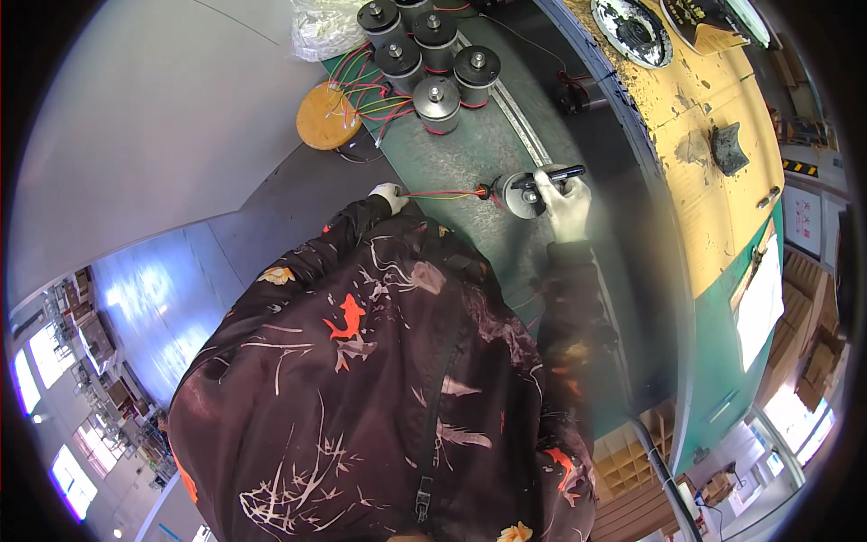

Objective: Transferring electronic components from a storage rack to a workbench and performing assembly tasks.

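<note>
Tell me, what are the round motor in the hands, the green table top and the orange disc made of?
The motor looks like metal: grey, dully shiny casing with a dark band. The table top seems a green rubbery or plastic mat, matte and scuffed, though I can't be sure. The orange disc looks like wood, flat, with worn patches. The right hand wears a pale glove, probably fabric.
</note>
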### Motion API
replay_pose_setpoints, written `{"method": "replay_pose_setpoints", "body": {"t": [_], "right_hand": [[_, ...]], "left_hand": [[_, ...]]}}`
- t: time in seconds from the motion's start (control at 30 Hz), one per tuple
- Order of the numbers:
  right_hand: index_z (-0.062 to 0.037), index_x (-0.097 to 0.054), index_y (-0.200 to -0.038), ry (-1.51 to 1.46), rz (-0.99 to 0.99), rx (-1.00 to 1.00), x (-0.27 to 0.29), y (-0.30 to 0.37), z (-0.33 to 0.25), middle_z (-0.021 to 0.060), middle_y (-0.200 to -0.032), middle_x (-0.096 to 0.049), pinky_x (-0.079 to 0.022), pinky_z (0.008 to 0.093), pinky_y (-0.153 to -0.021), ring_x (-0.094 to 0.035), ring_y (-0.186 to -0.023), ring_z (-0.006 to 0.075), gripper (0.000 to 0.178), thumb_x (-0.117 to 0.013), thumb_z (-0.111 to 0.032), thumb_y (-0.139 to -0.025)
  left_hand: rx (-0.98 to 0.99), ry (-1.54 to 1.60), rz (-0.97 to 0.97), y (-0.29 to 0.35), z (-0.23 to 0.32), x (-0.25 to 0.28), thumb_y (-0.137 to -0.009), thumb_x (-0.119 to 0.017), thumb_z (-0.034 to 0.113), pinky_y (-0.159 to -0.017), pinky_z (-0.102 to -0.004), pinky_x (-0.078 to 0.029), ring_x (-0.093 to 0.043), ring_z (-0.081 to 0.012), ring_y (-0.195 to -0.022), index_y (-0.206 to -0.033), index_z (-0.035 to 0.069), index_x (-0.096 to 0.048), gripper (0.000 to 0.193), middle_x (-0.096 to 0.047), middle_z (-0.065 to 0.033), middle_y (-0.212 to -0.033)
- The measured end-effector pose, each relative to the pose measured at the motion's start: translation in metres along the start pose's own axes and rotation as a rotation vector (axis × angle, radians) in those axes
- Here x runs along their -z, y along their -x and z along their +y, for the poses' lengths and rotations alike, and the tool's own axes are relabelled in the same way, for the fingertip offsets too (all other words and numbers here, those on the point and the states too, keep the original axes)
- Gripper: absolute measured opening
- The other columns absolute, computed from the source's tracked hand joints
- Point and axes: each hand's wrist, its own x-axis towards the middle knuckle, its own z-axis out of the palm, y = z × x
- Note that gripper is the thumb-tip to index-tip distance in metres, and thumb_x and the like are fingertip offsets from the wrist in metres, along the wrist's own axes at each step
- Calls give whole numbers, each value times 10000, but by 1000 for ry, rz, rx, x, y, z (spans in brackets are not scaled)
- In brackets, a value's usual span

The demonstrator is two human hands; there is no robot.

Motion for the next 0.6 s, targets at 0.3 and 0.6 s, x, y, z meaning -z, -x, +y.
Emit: {"method": "replay_pose_setpoints", "body": {"t": [0.3,0.6], "right_hand": [[-6,-700,-888,-62,-55,-48,-3,6,-12,-87,-622,-535,-325,200,-474,-408,-533,-10,138,-762,-113,-826],[-5,-692,-945,-193,40,89,21,10,-77,-26,-756,-619,-388,196,-567,-519,-645,37,147,-737,-96,-839]], "left_hand": [[-6,50,-7,5,-3,-4,-767,-663,356,-731,-429,-526,-681,-326,-808,-828,71,-702,294,-695,-160,-790],[33,198,5,-3,3,2,-744,-719,291,-692,-368,-530,-690,-257,-737,-868,68,-714,256,-699,-113,-742]]}}
